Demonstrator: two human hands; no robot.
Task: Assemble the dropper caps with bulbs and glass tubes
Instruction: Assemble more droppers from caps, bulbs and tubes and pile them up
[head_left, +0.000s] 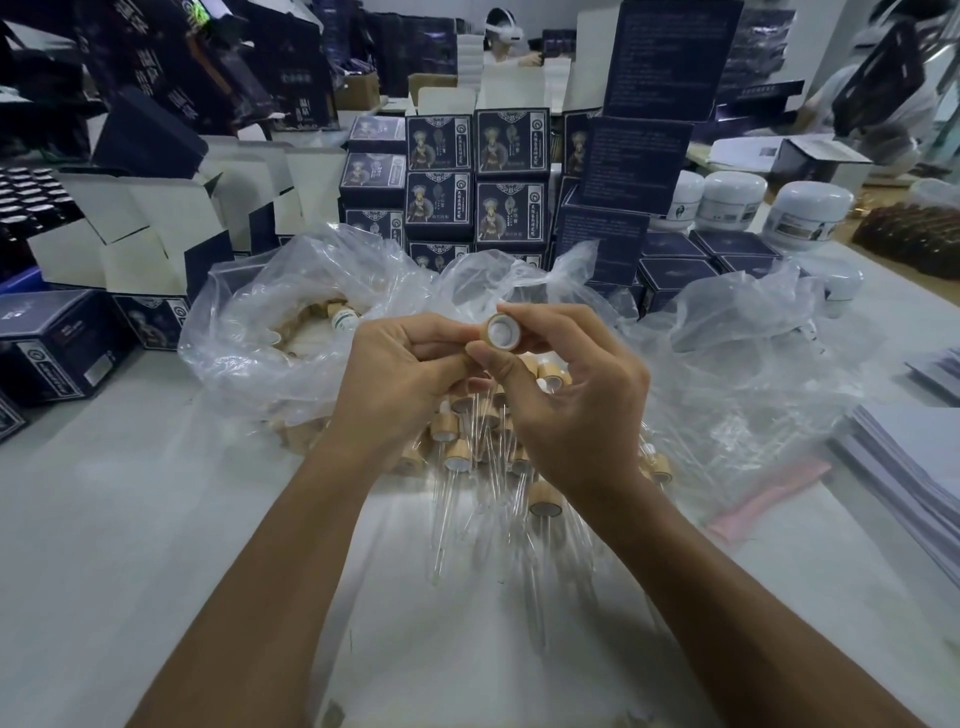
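Note:
My right hand pinches a wooden dropper cap between thumb and fingertips, its white inside turned toward me. My left hand is curled close against it, fingertips at the cap's left side; what it holds is hidden. Below both hands lies a pile of assembled droppers, wooden caps with clear glass tubes pointing toward me, on a clear plastic sheet. A clear plastic bag to the left holds more wooden caps.
Stacks of dark blue printed boxes stand behind the bags, with open white-lined cartons at left. White jars sit at back right. Paper stacks and a pink strip lie at right. People work in the background.

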